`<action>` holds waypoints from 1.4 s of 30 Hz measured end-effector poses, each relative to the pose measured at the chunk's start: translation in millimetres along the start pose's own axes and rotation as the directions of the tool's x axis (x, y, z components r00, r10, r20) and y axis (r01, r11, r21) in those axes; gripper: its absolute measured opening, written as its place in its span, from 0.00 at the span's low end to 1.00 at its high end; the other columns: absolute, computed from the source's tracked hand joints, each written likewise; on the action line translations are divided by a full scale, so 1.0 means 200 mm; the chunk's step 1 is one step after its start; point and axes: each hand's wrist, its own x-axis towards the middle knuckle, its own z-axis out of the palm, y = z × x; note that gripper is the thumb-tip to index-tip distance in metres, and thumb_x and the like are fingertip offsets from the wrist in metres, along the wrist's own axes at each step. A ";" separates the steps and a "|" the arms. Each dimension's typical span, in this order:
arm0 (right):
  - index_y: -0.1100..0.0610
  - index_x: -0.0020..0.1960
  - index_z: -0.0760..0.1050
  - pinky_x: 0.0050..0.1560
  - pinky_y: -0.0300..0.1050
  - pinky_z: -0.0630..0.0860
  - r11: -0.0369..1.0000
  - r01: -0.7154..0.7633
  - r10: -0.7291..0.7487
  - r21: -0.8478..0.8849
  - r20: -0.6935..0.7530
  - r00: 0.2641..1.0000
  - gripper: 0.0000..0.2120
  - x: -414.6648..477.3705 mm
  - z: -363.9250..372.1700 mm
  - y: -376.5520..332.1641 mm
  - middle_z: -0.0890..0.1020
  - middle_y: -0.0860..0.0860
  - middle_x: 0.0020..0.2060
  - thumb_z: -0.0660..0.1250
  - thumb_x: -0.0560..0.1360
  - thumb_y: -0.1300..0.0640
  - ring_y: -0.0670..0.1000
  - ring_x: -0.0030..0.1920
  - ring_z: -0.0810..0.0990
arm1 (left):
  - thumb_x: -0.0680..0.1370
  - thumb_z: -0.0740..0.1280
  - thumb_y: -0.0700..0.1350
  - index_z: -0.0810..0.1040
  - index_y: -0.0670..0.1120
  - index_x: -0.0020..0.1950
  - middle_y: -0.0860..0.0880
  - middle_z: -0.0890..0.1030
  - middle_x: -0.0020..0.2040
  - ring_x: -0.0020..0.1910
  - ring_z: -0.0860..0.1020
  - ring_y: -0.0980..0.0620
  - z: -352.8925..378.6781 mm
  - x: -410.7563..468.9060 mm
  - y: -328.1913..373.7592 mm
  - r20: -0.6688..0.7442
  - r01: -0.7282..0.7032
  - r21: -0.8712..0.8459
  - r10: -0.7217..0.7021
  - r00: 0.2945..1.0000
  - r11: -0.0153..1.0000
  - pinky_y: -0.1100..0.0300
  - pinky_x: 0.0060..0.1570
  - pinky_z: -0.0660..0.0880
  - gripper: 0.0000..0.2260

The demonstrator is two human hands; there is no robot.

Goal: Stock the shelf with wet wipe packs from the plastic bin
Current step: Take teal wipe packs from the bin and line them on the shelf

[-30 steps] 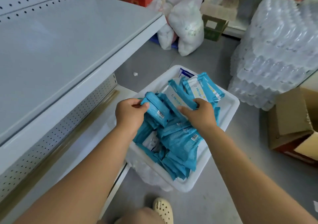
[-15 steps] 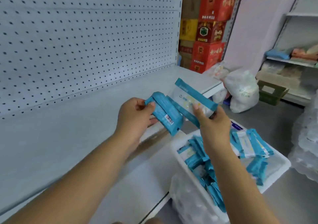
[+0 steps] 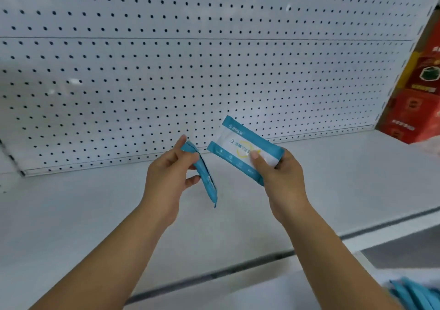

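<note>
Two wet wipe packs are held up at mid-frame, over the white shelf [image 3: 95,214] and in front of its pegboard [image 3: 214,71]. Neither touches the shelf, and they sit just beside each other with a narrow gap between.

The left pack [image 3: 206,183] lies to the right of the left hand [image 3: 171,181]. Its top end is in the fingers and its lower end hangs free, slanting down and right. It is turned edge-on, so it shows as a thin blue strip with a dark seam. Any print on it is too blurred to read.

The right pack [image 3: 238,143] sticks out up and left from the right hand [image 3: 283,176], face toward the camera and tilted. Its face is white in the middle with a blue band along each long edge, a yellow ring and small print.

The left hand pinches its pack near the top between thumb and curled fingers, with the forefinger straighter and pointing up beside the pack's tip. The right hand grips the lower right end of its pack, thumb pressed flat on the white face and fingers wrapped behind.

At the lower right corner of the frame more blue packs [image 3: 414,293] show, blurred. Red boxes [image 3: 419,109] stand at the right edge, past the shelf end.
</note>
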 end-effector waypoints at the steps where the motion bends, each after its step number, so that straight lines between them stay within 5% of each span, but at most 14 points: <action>1: 0.50 0.59 0.78 0.46 0.40 0.83 1.000 -0.017 0.016 0.010 0.028 0.999 0.13 0.02 0.07 0.02 0.86 0.45 0.51 0.74 0.76 0.53 0.45 0.50 0.86 | 0.79 0.69 0.38 0.80 0.43 0.43 0.66 0.80 0.64 0.45 0.82 0.60 -0.06 0.03 -0.02 -0.023 -0.009 0.017 0.010 1.000 1.000 0.57 0.46 0.81 0.05; 5: 0.50 0.57 0.79 0.52 0.46 0.84 0.996 -0.073 0.064 0.057 0.133 0.989 0.12 0.13 0.33 0.11 0.87 0.46 0.50 0.75 0.76 0.55 0.47 0.50 0.86 | 0.78 0.66 0.36 0.80 0.34 0.48 0.64 0.84 0.59 0.54 0.80 0.61 -0.27 0.13 -0.06 -0.109 -0.048 0.112 0.060 0.992 0.993 0.57 0.60 0.75 0.06; 10: 0.50 0.56 0.80 0.52 0.44 0.83 0.995 -0.087 0.074 0.047 0.230 0.970 0.10 0.18 0.63 0.24 0.86 0.46 0.50 0.76 0.75 0.56 0.45 0.50 0.86 | 0.78 0.71 0.43 0.84 0.43 0.46 0.53 0.82 0.43 0.45 0.75 0.56 -0.48 0.23 -0.07 -0.255 -0.043 0.133 0.076 0.964 0.990 0.64 0.45 0.69 0.05; 15: 0.54 0.59 0.81 0.53 0.42 0.82 0.997 -0.051 0.038 0.062 0.197 0.980 0.13 0.14 0.63 0.39 0.87 0.47 0.51 0.76 0.75 0.56 0.47 0.52 0.86 | 0.76 0.75 0.53 0.86 0.43 0.46 0.47 0.87 0.45 0.43 0.83 0.52 -0.62 0.30 -0.12 -0.307 -0.042 0.062 0.060 0.950 0.997 0.61 0.46 0.78 0.13; 19: 0.54 0.57 0.81 0.60 0.51 0.81 0.986 -0.102 0.077 0.135 0.178 0.981 0.11 0.15 0.60 0.42 0.87 0.49 0.52 0.75 0.76 0.59 0.50 0.54 0.86 | 0.74 0.78 0.43 0.86 0.47 0.46 0.48 0.86 0.49 0.49 0.85 0.51 -0.65 0.32 -0.18 -0.281 -0.028 0.185 0.080 0.956 0.982 0.66 0.42 0.79 0.04; 24: 0.54 0.58 0.81 0.65 0.55 0.78 0.982 -0.124 0.100 0.146 0.160 0.982 0.09 0.16 0.59 0.40 0.87 0.49 0.53 0.72 0.78 0.58 0.51 0.56 0.86 | 0.74 0.77 0.38 0.83 0.48 0.48 0.49 0.83 0.52 0.50 0.84 0.51 -0.68 0.35 -0.20 -0.251 -0.038 0.155 0.077 0.965 0.987 0.67 0.39 0.79 0.07; 31: 0.55 0.63 0.78 0.55 0.50 0.82 0.914 -0.251 0.213 0.319 0.149 0.966 0.12 0.13 0.55 0.33 0.86 0.51 0.55 0.70 0.79 0.58 0.50 0.55 0.86 | 0.74 0.78 0.38 0.74 0.53 0.57 0.52 0.83 0.52 0.42 0.86 0.57 -0.70 0.38 -0.20 -0.316 -0.077 -0.041 0.060 0.947 0.996 0.65 0.38 0.81 0.19; 34: 0.57 0.65 0.77 0.55 0.47 0.83 0.889 -0.293 0.208 0.351 0.261 0.943 0.14 0.14 0.55 0.31 0.86 0.52 0.57 0.68 0.80 0.58 0.51 0.57 0.85 | 0.77 0.76 0.39 0.80 0.53 0.54 0.52 0.84 0.50 0.47 0.85 0.54 -0.70 0.40 -0.21 -0.303 -0.071 -0.075 0.045 0.952 0.995 0.63 0.43 0.81 0.12; 37: 0.62 0.65 0.77 0.57 0.47 0.82 0.919 -0.294 0.178 0.262 0.389 0.904 0.14 0.12 0.58 0.33 0.85 0.55 0.58 0.66 0.80 0.61 0.54 0.59 0.84 | 0.79 0.72 0.39 0.83 0.51 0.47 0.51 0.85 0.44 0.46 0.82 0.51 -0.70 0.41 -0.22 -0.296 -0.055 -0.089 0.026 0.955 0.995 0.55 0.52 0.81 0.06; 42: 0.58 0.63 0.79 0.64 0.55 0.78 0.993 -0.091 0.114 -0.070 0.502 0.857 0.12 0.09 0.66 0.42 0.85 0.55 0.57 0.68 0.81 0.58 0.57 0.60 0.84 | 0.82 0.69 0.43 0.84 0.48 0.49 0.46 0.86 0.51 0.54 0.83 0.44 -0.70 0.43 -0.21 -0.166 0.056 -0.186 -0.088 0.982 0.981 0.44 0.62 0.78 0.04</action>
